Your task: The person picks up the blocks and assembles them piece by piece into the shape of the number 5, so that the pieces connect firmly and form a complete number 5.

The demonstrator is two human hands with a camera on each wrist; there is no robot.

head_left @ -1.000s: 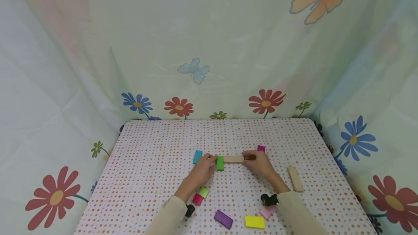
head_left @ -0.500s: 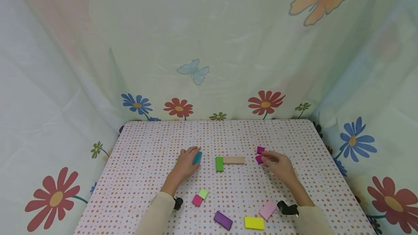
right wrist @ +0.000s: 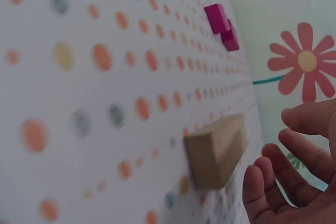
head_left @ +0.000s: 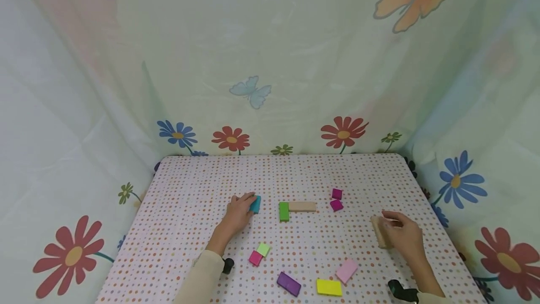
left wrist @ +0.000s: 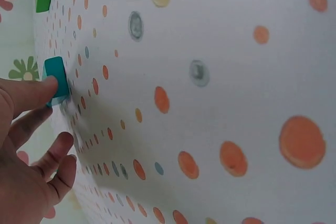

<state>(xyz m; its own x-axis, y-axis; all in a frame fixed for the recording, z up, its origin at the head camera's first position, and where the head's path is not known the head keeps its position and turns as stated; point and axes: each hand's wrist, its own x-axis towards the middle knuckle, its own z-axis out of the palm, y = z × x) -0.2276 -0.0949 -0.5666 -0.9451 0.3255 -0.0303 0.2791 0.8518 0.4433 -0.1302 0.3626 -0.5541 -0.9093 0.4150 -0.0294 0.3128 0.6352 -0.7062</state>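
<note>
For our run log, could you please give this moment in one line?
left hand: pinches teal block; right hand: near wooden block, holding nothing; yellow block: on dotted tabletop

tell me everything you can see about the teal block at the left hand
The small teal rectangular block has smooth-looking, plain faces and slightly rounded corners; whether it is painted wood or plastic, I can't tell. The left hand pinches it, thumb on one face, fingers partly hiding it. In the head view it is left of the bright green rectangular block, apart from it.

The left fingers pinch a teal block.
</note>
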